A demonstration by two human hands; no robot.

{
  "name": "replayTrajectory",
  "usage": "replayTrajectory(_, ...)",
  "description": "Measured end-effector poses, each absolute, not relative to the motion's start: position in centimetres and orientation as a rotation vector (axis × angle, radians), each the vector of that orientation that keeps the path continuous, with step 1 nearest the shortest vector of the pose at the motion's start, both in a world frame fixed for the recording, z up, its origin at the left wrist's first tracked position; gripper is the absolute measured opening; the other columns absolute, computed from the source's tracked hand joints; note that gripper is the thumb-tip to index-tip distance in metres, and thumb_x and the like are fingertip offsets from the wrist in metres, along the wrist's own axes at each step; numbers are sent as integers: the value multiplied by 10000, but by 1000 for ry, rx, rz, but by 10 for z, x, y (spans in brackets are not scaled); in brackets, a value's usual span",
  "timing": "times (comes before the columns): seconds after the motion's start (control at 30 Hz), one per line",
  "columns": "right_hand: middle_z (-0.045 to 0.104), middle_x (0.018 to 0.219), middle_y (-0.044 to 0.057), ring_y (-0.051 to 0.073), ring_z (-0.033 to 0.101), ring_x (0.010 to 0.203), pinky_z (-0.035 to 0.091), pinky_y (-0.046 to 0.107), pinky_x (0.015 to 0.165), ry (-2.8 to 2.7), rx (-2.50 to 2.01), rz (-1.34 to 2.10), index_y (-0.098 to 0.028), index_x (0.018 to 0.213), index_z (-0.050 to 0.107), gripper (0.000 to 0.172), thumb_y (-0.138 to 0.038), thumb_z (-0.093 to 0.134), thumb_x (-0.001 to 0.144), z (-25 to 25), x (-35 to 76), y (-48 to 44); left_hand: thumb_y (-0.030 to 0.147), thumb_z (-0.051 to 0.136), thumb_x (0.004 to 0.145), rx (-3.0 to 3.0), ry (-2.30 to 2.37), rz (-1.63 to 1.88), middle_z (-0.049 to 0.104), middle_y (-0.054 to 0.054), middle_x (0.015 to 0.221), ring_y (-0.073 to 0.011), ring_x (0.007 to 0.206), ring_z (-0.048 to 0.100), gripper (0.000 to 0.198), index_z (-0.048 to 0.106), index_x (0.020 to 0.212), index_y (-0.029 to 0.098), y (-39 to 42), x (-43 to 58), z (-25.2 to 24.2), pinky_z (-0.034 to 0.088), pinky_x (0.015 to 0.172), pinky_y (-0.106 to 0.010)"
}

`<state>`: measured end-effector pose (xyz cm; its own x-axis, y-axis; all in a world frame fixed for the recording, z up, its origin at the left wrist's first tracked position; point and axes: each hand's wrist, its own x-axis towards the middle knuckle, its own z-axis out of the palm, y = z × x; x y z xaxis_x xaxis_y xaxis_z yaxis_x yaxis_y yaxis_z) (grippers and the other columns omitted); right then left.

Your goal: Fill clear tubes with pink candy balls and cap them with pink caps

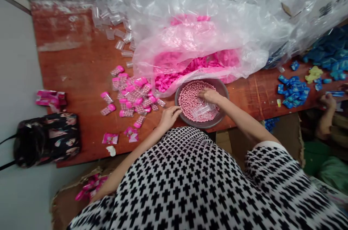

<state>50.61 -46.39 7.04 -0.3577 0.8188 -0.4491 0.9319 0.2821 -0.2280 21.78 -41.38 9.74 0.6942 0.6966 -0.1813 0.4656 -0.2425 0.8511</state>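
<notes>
A grey bowl (225, 90) full of round pink beads (187, 96) stands at the table's front edge, against my body. My right hand (208, 95) reaches into it, its bunched fingers down among the beads and their tips partly hidden. Clear plastic tubes (202, 109) lie on the beads just below that hand. At the bowl's left rim is my left hand (170, 115), thumb and fingers pinched together at the edge. Left of the bowl sits a pile of bead-filled clear bottles with pink caps (136, 96).
A big clear plastic bag (231, 16) holding pink caps (195, 64) lies behind the bowl. Empty clear tubes (119, 34) are scattered at back left. A dark patterned bag (62, 134) rests at the left edge. Blue pieces (293, 90) and another person's hand (329, 100) are at right.
</notes>
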Motion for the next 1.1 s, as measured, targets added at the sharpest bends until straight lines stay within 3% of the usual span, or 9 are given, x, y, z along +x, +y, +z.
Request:
replayTrajectory(0.23,627,954,117,189,540,903,367,299,812,2329,1491,-617,-116,967,623,196,-184,447,911,77,503,-463,283,566,831,1887,880,264,720,-58,943,-195,833,661,190,685,933,175,-415,218,99,498,789,-305)
replayTrajectory(0.47,615,963,146,194,517,923,354,327,857,2280,1885,-690,-84,944,626,227,-123,404,916,76,499,-456,269,567,826,1850,857,302,721,-44,913,-182,812,659,173,684,916,179,-416,217,98,501,788,-296)
replayTrajectory(0.67,634,917,111,166,551,839,407,275,765,2276,2016,-945,-100,913,632,200,-63,450,837,46,445,-462,293,559,836,1870,885,279,720,-44,884,-171,765,655,195,684,923,171,-418,216,100,506,767,-289)
replayTrajectory(0.77,632,918,76,157,562,825,423,273,753,2207,2323,-1295,-116,947,609,174,-151,489,826,44,441,-473,293,552,844,1877,915,281,716,-37,843,-163,725,649,198,681,939,176,-418,218,101,509,728,-277)
replayTrajectory(0.87,611,796,9,138,549,734,431,267,701,1953,2640,-1961,-154,838,587,127,-251,581,756,50,445,-486,245,566,837,1875,963,317,713,-56,891,-171,766,653,205,669,991,159,-419,229,98,511,750,-289)
replayTrajectory(0.97,561,682,-32,118,524,641,430,253,630,1622,2757,-2421,-176,762,536,208,-336,650,696,59,439,-495,210,602,814,1875,977,345,705,-82,986,-185,827,657,295,635,1098,139,-421,249,95,508,803,-308)
replayTrajectory(1.1,570,687,-35,116,537,632,448,253,614,1434,2772,-2642,-182,788,528,298,-386,701,656,73,428,-499,204,574,838,1817,969,344,700,-100,1035,-198,885,661,281,644,1095,118,-422,272,89,501,838,-311)
